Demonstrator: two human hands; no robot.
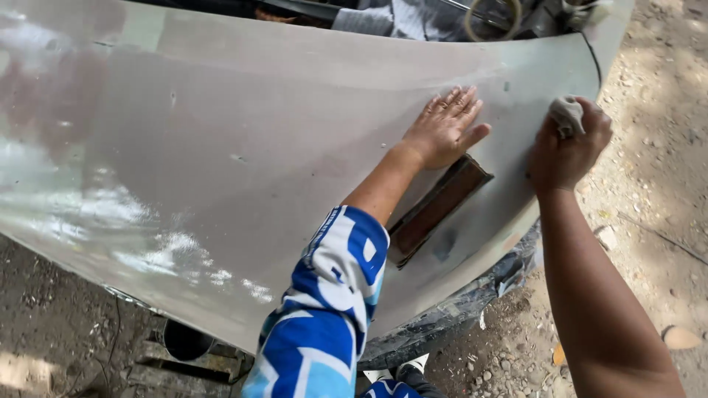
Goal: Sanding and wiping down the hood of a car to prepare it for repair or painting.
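A large grey sanded car hood [243,147] fills most of the view. My left hand [445,129] lies flat on it near the right side, fingers spread, its arm in a blue and white sleeve. Just below that hand a brown rectangular sanding block [436,208] rests on the hood. My right hand [568,144] is closed around a crumpled grey cloth [566,114] by the hood's right edge.
The hood's left half is wet and glossy. Engine parts and a hose loop [490,18] show beyond the far edge. Dirt and gravel ground [656,214] lies to the right; a dark bumper edge [457,309] and a wooden pallet [169,365] sit below.
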